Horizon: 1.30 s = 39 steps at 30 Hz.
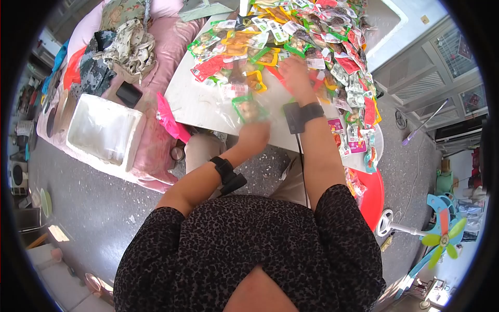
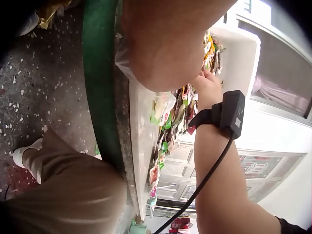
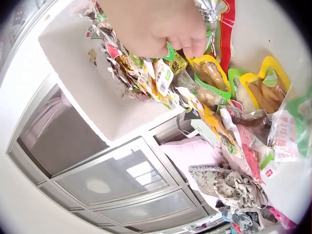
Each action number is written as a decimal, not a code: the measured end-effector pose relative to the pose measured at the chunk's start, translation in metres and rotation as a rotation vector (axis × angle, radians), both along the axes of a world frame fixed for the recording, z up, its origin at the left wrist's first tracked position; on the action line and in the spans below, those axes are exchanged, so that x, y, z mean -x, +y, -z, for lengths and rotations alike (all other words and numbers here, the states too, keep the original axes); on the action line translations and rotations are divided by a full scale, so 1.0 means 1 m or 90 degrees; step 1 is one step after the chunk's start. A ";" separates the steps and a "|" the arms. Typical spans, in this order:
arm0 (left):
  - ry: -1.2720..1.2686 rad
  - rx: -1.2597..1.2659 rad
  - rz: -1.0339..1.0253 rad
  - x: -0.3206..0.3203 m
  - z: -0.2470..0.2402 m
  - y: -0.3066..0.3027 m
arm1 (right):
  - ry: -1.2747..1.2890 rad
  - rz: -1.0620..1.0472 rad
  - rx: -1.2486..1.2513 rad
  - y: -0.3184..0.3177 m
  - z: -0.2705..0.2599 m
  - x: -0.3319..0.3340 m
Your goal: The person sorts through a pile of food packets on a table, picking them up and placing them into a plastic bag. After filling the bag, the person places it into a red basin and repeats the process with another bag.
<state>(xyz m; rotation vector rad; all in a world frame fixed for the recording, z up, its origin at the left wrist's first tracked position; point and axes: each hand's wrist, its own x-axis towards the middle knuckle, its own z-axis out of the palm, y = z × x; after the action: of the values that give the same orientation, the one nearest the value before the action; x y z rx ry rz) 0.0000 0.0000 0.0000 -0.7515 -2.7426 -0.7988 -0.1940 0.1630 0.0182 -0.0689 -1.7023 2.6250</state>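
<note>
My left hand (image 1: 254,138) grips the lower edge of a clear plastic bag (image 1: 227,112) with pink print. A green-edged snack packet (image 1: 249,108) with pale round pieces shows in the bag, just beyond the fingers. Over the heaped packets is my right hand (image 1: 296,78), back upward. In the right wrist view its fingers (image 3: 195,43) curl over a green-edged packet (image 3: 169,51), most of which they hide. Yellow-edged packets (image 3: 209,68) lie right below these fingertips, and a red-and-silver packet (image 3: 227,34) lies beside them.
Colourful snack packets (image 1: 348,62) cover the far and right parts of the white table (image 1: 184,101). A white foam box (image 1: 387,31) stands behind them, another foam box (image 1: 78,130) on the pink bed at left. A red stool (image 1: 371,195) stands at right, a toy fan (image 1: 444,240) beyond.
</note>
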 end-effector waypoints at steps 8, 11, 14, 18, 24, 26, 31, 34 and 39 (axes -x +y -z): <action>0.059 -0.058 0.014 0.005 0.000 0.000 | -0.067 0.094 0.213 0.024 -0.023 0.029; 0.077 -0.069 0.012 0.002 0.000 -0.001 | -0.075 0.078 0.162 0.025 -0.018 0.035; 0.097 -0.080 0.018 0.002 0.006 -0.001 | 0.018 0.015 -0.040 0.040 0.023 0.056; 0.065 -0.054 0.017 0.000 0.001 -0.001 | -0.215 -0.013 0.368 0.019 -0.026 -0.005; 0.051 -0.012 -0.004 0.002 0.006 0.001 | -0.250 -0.069 0.362 0.012 -0.014 -0.080; 0.041 -0.003 -0.011 0.003 0.009 0.002 | -0.271 -0.124 0.399 0.012 -0.014 -0.108; -0.015 0.008 -0.030 0.003 0.001 0.004 | -0.233 -0.175 0.414 0.003 -0.018 -0.173; -0.061 0.062 -0.032 0.004 0.003 0.004 | -0.238 -0.189 0.392 -0.002 -0.009 -0.204; -0.117 0.019 -0.019 0.000 -0.017 0.002 | -0.278 -0.218 0.312 -0.014 -0.002 -0.227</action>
<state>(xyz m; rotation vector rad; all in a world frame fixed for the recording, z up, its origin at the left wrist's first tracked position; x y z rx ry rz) -0.0003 0.0021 0.0169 -0.6714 -2.9262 -0.8638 0.0329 0.1486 0.0201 -0.4166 -1.1779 3.4393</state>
